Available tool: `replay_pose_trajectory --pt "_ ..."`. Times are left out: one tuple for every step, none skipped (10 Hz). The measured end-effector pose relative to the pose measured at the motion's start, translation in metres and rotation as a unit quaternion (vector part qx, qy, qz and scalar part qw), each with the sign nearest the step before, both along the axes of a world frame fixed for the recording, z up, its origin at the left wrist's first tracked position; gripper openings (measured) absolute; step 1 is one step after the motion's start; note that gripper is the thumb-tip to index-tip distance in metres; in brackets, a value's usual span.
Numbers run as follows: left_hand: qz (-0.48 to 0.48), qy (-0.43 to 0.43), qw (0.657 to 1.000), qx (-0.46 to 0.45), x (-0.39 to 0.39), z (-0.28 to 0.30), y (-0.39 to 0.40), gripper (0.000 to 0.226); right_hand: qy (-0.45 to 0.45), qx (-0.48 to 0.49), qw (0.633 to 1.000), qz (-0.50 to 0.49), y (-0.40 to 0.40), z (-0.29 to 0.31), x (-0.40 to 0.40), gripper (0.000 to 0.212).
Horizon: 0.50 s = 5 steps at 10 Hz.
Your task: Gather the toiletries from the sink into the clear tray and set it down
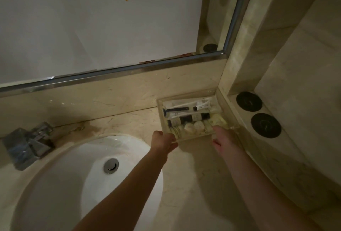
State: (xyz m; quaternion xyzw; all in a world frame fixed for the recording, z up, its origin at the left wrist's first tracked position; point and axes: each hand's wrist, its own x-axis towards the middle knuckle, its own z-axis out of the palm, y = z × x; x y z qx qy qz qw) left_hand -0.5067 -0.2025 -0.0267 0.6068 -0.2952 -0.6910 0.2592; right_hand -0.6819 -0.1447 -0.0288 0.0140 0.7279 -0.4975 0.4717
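Observation:
The clear tray (pixel 160 103) sits in the back right corner of the marble counter, against the backsplash. It holds several toiletries: a black razor (pixel 175 109), a small white tube (pixel 202 105), a dark bottle (pixel 191 118) and pale round items (pixel 193 127). My left hand (pixel 164 141) grips the tray's near left corner. My right hand (pixel 224 139) grips its near right edge. Whether the tray rests on the counter or is slightly lifted is hard to tell.
A white oval sink (pixel 88 175) with a metal drain (pixel 111 165) lies at the lower left, and a chrome faucet (pixel 29 145) behind it. Two black round discs (pixel 249 101) sit on a ledge right of the tray. A mirror (pixel 92 23) runs above the backsplash.

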Motion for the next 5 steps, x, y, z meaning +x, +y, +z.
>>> replay_pose_trajectory --pt "0.001 0.006 1.000 0.000 0.002 0.001 0.001 0.033 0.020 0.019 0.999 0.032 0.002 -0.007 0.002 0.068" --pt "0.003 0.011 1.000 -0.005 0.002 0.002 0.000 0.033 -0.005 0.023 0.998 0.050 0.003 -0.004 -0.001 0.075" --pt "0.008 0.034 0.999 -0.010 0.004 0.000 0.006 0.040 -0.037 -0.008 0.998 0.046 0.007 0.005 -0.003 0.046" --pt "-0.010 0.048 0.999 -0.005 0.012 0.005 0.008 0.049 0.004 0.003 0.998 0.064 0.013 0.005 0.000 0.038" --pt "-0.033 0.022 0.999 -0.019 0.025 0.009 0.019 0.060 0.058 0.001 0.994 0.089 0.030 0.000 0.022 0.011"
